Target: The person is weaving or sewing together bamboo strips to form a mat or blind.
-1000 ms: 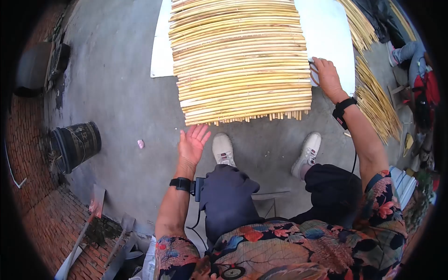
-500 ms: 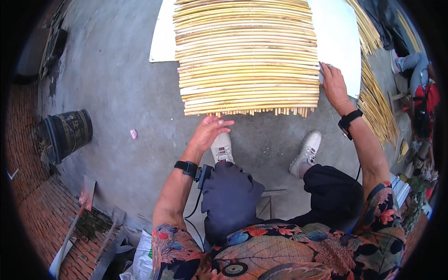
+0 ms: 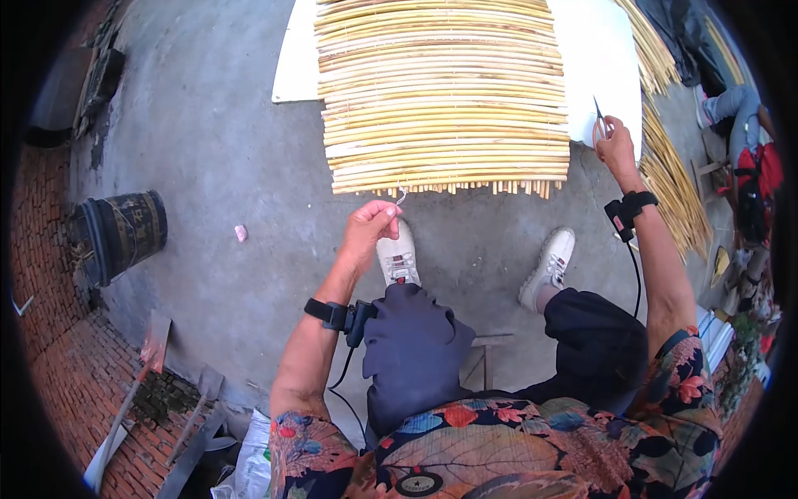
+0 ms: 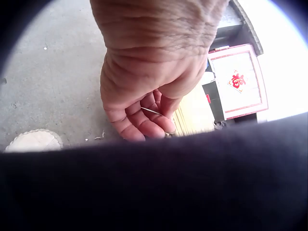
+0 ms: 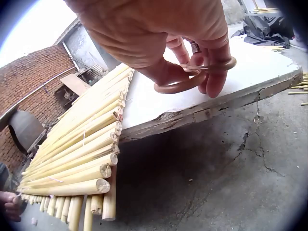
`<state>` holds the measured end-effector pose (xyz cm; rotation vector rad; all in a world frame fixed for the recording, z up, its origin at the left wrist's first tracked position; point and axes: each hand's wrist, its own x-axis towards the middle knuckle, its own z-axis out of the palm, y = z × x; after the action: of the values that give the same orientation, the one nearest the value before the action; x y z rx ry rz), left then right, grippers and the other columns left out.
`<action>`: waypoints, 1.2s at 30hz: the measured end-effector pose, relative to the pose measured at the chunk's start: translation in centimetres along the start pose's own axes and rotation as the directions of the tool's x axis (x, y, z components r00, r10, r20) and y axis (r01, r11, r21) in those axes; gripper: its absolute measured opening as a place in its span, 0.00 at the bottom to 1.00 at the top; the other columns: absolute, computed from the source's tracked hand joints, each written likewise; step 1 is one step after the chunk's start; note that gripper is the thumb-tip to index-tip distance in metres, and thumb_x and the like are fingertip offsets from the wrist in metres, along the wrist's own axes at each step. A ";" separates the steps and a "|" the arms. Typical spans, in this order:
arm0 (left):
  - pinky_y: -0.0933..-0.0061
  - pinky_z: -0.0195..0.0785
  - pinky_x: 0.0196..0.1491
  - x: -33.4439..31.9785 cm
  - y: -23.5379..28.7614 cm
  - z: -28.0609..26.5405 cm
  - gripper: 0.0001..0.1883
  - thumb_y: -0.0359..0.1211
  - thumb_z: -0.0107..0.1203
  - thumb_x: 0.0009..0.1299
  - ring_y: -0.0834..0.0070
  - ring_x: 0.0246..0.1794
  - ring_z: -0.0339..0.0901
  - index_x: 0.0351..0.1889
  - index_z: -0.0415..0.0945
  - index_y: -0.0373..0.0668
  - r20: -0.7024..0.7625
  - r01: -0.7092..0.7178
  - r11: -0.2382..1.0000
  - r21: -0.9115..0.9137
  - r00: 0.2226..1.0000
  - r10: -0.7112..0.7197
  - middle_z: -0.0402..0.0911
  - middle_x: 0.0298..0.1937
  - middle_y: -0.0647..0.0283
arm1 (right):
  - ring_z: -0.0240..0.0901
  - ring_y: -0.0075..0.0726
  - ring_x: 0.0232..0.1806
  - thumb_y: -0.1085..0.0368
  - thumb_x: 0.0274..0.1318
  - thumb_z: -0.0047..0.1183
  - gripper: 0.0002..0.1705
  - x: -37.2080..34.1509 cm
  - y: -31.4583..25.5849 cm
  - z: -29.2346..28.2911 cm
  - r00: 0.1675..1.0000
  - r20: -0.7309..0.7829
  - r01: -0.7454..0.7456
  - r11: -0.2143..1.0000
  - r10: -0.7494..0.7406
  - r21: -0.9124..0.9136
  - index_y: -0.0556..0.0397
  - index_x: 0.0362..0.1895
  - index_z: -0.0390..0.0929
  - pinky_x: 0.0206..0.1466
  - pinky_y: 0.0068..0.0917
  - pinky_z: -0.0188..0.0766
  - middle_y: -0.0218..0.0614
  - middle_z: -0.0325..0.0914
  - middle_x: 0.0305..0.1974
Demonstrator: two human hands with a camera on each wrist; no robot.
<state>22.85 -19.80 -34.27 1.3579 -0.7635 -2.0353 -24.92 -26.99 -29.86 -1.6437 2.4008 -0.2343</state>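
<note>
A mat of yellow reed stalks (image 3: 445, 108) tied in rows lies over a white board (image 3: 600, 58), its near edge overhanging. Just below that edge, my left hand (image 3: 368, 236) pinches a thin pale string (image 3: 402, 196) between thumb and fingers. The left wrist view shows the string (image 4: 153, 111) crossing the curled fingers. On the mat's right side, my right hand (image 3: 618, 155) holds a pair of scissors (image 3: 598, 112) over the board, blades pointing away from me. In the right wrist view, fingers pass through the brown scissor handles (image 5: 180, 88).
Loose reed stalks (image 3: 675, 187) lie on the concrete right of the board. A dark bucket (image 3: 125, 237) lies tipped at left, with a shovel (image 3: 154, 345) by the brick wall. Another person's leg (image 3: 736, 108) shows at far right.
My right hand has lifted the scissors from beside the mat's edge and moved right, over the board. My left hand, open earlier, has closed its fingers on the string.
</note>
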 end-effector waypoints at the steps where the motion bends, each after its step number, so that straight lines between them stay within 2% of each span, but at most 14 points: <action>1: 0.80 0.68 0.35 -0.4 0.4 0.2 0.09 0.34 0.51 0.71 0.83 0.25 0.72 0.38 0.77 0.39 0.002 0.000 1.000 -0.002 1.000 0.000 0.76 0.24 0.69 | 0.75 0.55 0.32 0.73 0.45 0.51 0.30 -0.3 -0.2 -0.7 1.000 -0.001 0.000 1.000 0.000 -0.003 0.57 0.57 0.66 0.39 0.40 0.74 0.49 0.75 0.36; 2: 0.79 0.69 0.34 -0.7 0.9 0.2 0.09 0.34 0.51 0.70 0.83 0.25 0.72 0.38 0.76 0.38 -0.030 -0.075 0.997 0.013 0.997 0.076 0.76 0.24 0.68 | 0.74 0.45 0.29 0.71 0.47 0.52 0.29 -0.7 -0.3 -1.4 0.995 -0.006 -0.093 0.963 0.097 0.254 0.57 0.57 0.66 0.35 0.34 0.72 0.43 0.75 0.33; 4: 0.79 0.69 0.33 -1.5 1.6 0.2 0.09 0.34 0.52 0.70 0.82 0.24 0.72 0.38 0.76 0.37 -0.062 -0.153 0.988 0.031 0.986 0.154 0.75 0.23 0.68 | 0.71 0.24 0.23 0.68 0.52 0.54 0.26 -2.3 -1.9 -3.1 0.960 0.062 -0.236 0.676 0.272 0.698 0.56 0.58 0.68 0.27 0.20 0.70 0.32 0.74 0.27; 5: 0.79 0.69 0.32 -1.9 1.7 0.1 0.08 0.34 0.51 0.70 0.82 0.24 0.72 0.38 0.76 0.37 -0.100 -0.128 0.989 0.068 0.986 0.134 0.75 0.23 0.68 | 0.65 0.14 0.21 0.61 0.57 0.56 0.26 -3.2 -2.9 -3.5 0.975 0.094 -0.204 0.642 0.201 0.739 0.53 0.58 0.68 0.22 0.12 0.63 0.25 0.70 0.24; 7: 0.79 0.68 0.32 -2.4 1.6 0.2 0.08 0.33 0.51 0.71 0.82 0.23 0.71 0.38 0.76 0.38 -0.136 -0.100 0.989 0.111 0.984 0.114 0.75 0.22 0.68 | 0.62 0.14 0.19 0.56 0.57 0.57 0.28 -5.2 -7.3 -4.1 0.970 0.232 -0.234 0.545 0.074 0.805 0.53 0.59 0.68 0.20 0.13 0.60 0.22 0.67 0.22; 9: 0.80 0.67 0.30 -2.8 0.9 0.3 0.08 0.33 0.50 0.71 0.81 0.22 0.71 0.38 0.76 0.37 -0.128 -0.047 0.987 0.156 0.989 0.068 0.76 0.22 0.67 | 0.63 0.13 0.20 0.55 0.58 0.56 0.27 -9.4 -12.6 -4.1 0.887 0.442 -0.298 0.572 -0.129 0.764 0.52 0.59 0.68 0.22 0.12 0.60 0.21 0.66 0.21; 12: 0.80 0.66 0.30 -2.7 1.0 0.6 0.09 0.33 0.50 0.71 0.81 0.22 0.72 0.39 0.76 0.37 -0.135 -0.083 0.989 0.124 0.986 0.100 0.76 0.22 0.67 | 0.63 0.14 0.22 0.51 0.57 0.57 0.26 -13.9 -17.6 -1.1 0.637 0.680 -0.427 0.568 -0.363 0.703 0.51 0.55 0.70 0.23 0.15 0.64 0.23 0.66 0.25; 13: 0.80 0.66 0.30 -2.7 1.0 0.5 0.09 0.33 0.50 0.71 0.81 0.22 0.72 0.39 0.76 0.37 -0.136 -0.082 0.989 0.125 0.986 0.099 0.76 0.22 0.67 | 0.63 0.14 0.22 0.49 0.56 0.57 0.27 -14.9 -18.2 0.5 0.538 0.733 -0.449 0.594 -0.417 0.668 0.52 0.53 0.70 0.24 0.15 0.65 0.23 0.66 0.26; 15: 0.80 0.65 0.29 -2.6 1.0 0.4 0.09 0.33 0.50 0.71 0.81 0.22 0.71 0.40 0.76 0.37 -0.124 -0.082 0.991 0.105 0.988 0.095 0.75 0.22 0.67 | 0.63 0.15 0.22 0.45 0.54 0.58 0.29 -16.2 -19.5 3.4 0.440 0.800 -0.563 0.569 -0.408 0.600 0.52 0.51 0.70 0.23 0.17 0.65 0.23 0.65 0.26; 19: 0.80 0.65 0.29 -2.8 1.3 0.2 0.09 0.33 0.50 0.71 0.81 0.22 0.71 0.41 0.77 0.37 -0.169 -0.054 0.991 0.120 0.983 0.074 0.75 0.21 0.68 | 0.63 0.15 0.22 0.44 0.54 0.58 0.29 -17.2 -20.5 6.3 0.381 0.849 -0.698 0.488 -0.366 0.523 0.51 0.50 0.70 0.22 0.17 0.65 0.23 0.65 0.26; 22: 0.80 0.65 0.29 -2.7 1.1 0.4 0.09 0.33 0.50 0.71 0.81 0.22 0.70 0.41 0.77 0.37 -0.126 -0.074 0.993 0.086 0.988 0.085 0.74 0.21 0.68 | 0.63 0.15 0.20 0.44 0.54 0.58 0.28 -16.6 -21.1 6.6 0.395 0.823 -0.644 0.516 -0.408 0.564 0.51 0.49 0.70 0.20 0.18 0.65 0.23 0.65 0.25; 24: 0.80 0.65 0.29 -2.6 1.2 0.4 0.10 0.33 0.50 0.71 0.81 0.22 0.70 0.41 0.76 0.37 -0.128 -0.066 0.995 0.079 0.989 0.076 0.74 0.21 0.67 | 0.65 0.17 0.20 0.50 0.58 0.56 0.26 -15.8 -21.6 6.8 0.352 0.826 -0.598 0.573 -0.441 0.561 0.52 0.52 0.67 0.21 0.18 0.64 0.24 0.66 0.26; 31: 0.80 0.65 0.30 -2.7 0.7 0.4 0.10 0.33 0.50 0.71 0.81 0.22 0.70 0.41 0.77 0.36 -0.120 -0.073 0.996 0.048 0.990 0.078 0.74 0.21 0.68 | 0.65 0.16 0.19 0.51 0.58 0.56 0.24 -15.8 -22.7 7.4 0.312 0.816 -0.537 0.618 -0.487 0.574 0.52 0.51 0.69 0.21 0.17 0.64 0.24 0.67 0.24; 36: 0.81 0.65 0.30 -2.7 0.4 0.5 0.09 0.33 0.50 0.71 0.81 0.22 0.70 0.41 0.77 0.37 -0.140 -0.072 0.997 0.018 0.987 0.074 0.73 0.21 0.68 | 0.65 0.16 0.17 0.52 0.57 0.57 0.23 -15.6 -22.9 8.0 0.333 0.792 -0.476 0.634 -0.511 0.609 0.53 0.50 0.71 0.17 0.15 0.62 0.25 0.67 0.24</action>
<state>23.30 -18.09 -32.16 1.4428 -0.7539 -1.8590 3.23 -20.79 -30.27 -0.8576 0.9983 -0.1794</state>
